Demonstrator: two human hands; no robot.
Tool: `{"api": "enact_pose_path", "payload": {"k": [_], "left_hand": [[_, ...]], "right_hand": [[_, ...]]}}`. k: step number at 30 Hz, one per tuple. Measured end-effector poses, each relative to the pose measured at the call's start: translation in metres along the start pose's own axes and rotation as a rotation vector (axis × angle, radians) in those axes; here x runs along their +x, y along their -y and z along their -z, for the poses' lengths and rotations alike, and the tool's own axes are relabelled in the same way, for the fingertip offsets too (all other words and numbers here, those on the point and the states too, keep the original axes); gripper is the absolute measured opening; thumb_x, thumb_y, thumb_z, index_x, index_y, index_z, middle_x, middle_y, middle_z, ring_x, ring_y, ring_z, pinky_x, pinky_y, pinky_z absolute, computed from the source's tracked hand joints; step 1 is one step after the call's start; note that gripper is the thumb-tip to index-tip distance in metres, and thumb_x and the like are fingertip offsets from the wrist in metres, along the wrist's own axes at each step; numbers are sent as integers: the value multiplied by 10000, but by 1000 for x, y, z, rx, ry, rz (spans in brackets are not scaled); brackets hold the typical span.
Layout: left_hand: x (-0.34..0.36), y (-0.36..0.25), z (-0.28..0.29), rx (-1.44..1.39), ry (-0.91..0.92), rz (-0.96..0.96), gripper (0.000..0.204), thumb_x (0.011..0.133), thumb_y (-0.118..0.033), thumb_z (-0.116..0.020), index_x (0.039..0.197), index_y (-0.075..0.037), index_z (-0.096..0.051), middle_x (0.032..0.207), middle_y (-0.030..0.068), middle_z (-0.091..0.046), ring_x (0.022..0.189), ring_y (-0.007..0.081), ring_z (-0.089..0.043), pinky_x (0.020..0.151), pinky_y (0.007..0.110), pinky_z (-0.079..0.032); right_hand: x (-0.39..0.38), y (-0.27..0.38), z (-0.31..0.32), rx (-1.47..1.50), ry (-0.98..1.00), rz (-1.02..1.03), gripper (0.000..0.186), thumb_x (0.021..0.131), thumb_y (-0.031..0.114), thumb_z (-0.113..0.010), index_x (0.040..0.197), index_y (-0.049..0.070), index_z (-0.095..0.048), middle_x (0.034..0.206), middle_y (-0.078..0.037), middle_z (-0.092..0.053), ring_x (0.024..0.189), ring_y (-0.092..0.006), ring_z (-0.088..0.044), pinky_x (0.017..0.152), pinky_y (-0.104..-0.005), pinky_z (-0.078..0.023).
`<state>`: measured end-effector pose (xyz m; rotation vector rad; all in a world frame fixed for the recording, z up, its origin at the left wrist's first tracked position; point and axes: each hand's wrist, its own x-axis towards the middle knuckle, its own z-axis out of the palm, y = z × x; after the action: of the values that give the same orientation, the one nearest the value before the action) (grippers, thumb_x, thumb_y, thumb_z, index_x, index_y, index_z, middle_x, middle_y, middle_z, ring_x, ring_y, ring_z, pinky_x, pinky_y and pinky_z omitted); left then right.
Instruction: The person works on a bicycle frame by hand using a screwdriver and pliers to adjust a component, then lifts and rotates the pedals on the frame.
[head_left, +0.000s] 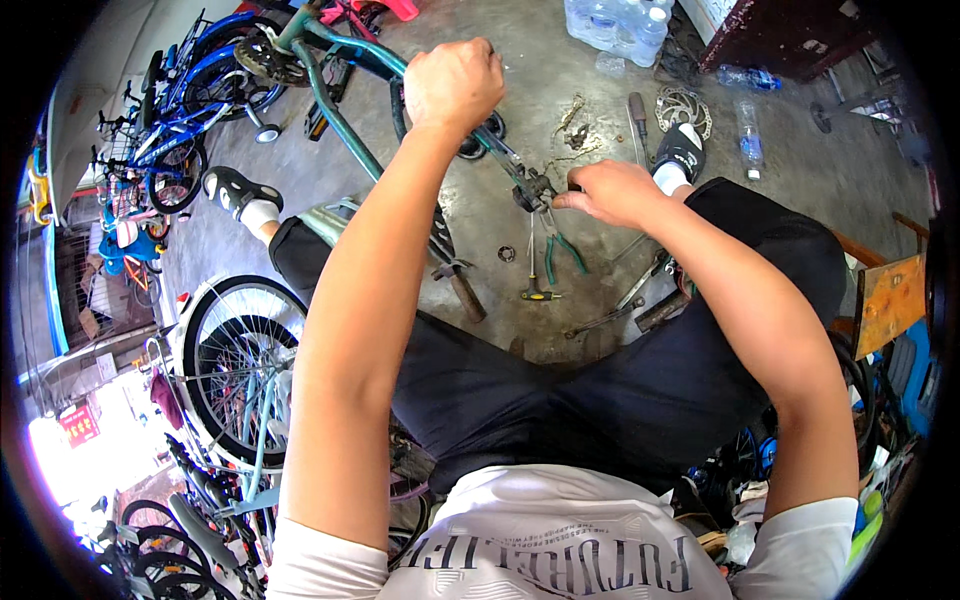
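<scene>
A green bicycle frame (345, 135) lies in front of me, reaching from the upper left toward the middle. My left hand (455, 85) is closed round one of its tubes. The frame's end carries a dark metal fitting (533, 190), beside which my right hand (615, 195) has its fingers bent and pinched together. What they grip, if anything, is too small to make out. Just below that hand are green-handled pliers (565, 255) and a T-handled tool (540, 295). A hammer (462, 288) and a small toothed ring (507, 254) are nearer my legs.
A brake disc (683, 112) lies by my right shoe, with a long-handled tool (638, 115) beside it. Wrenches (605, 318) lie between my legs. Blue bicycles (185, 125) and a white-rimmed wheel (245, 370) stand at left. Plastic bottles (625, 30) sit at the back.
</scene>
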<state>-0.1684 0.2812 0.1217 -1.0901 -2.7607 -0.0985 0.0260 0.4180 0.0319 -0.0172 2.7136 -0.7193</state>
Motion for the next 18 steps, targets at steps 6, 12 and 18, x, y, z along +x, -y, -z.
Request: {"api": "enact_pose_path", "payload": {"k": [6,12,18], "left_hand": [[-3,-1,4,14,-32,12,311,946,-365,-606,896,-107,-771,833,166,-758,810,373,-747,796,469,-581],[-1,-4,8,45,12,12,317,947,-366,-606,910,-101,-777,847,184,-757,823,382,-746,799,476,-588],[0,-3,3,29,29,19,333,953,-393,-593,944,-119,-781,884,188,-760,851,388,-744,793,484,-586]], "right_hand": [[-4,10,17,-199,31,-124,791,809,803,-638,1014,50,-766,895,-182,-752,925,-389,-742,835,-507,-580],[-2,-32,53,132,212,89,744,803,702,-735,1102,21,-737,1065,-209,-741,1064,-378,-703,907,-462,-548],[7,-2,37,53,194,48,749,804,735,-706,1050,28,-750,1019,-214,-745,1018,-405,-710,869,-498,-560]]}}
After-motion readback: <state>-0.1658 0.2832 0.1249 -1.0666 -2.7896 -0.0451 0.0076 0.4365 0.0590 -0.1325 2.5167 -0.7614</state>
